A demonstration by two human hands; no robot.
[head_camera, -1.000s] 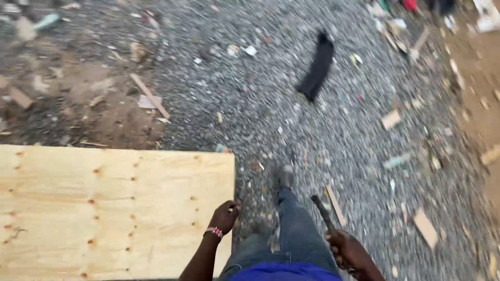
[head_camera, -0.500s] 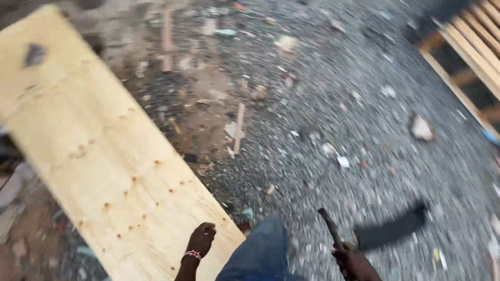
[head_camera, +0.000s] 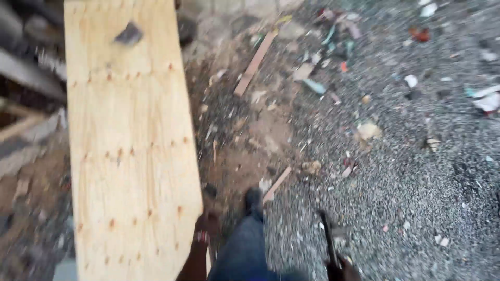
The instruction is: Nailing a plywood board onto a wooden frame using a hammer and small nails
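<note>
A long pale plywood sheet (head_camera: 130, 140) with rows of nail marks lies on the ground at the left. My left hand (head_camera: 204, 225), a beaded band at its wrist, hangs at the sheet's near right edge; whether it grips the edge is blurred. My right hand (head_camera: 341, 268) at the bottom edge is closed on the handle of a dark slim tool (head_camera: 328, 237) that points up and away from me. My leg in blue jeans (head_camera: 245, 250) and a dark shoe (head_camera: 253, 200) show between the hands.
The ground is grey gravel (head_camera: 416, 182) and brown dirt littered with wood offcuts, such as a long strip (head_camera: 254, 63) and a short one (head_camera: 277, 183). Scraps of paper and plastic lie at the upper right. Stacked timber and dark material sit at the far left (head_camera: 26, 104).
The view has swung round, so the plywood now runs straight up the frame instead of slanting. My hands stay low, the right still on the tool. The black cloth has left view.
</note>
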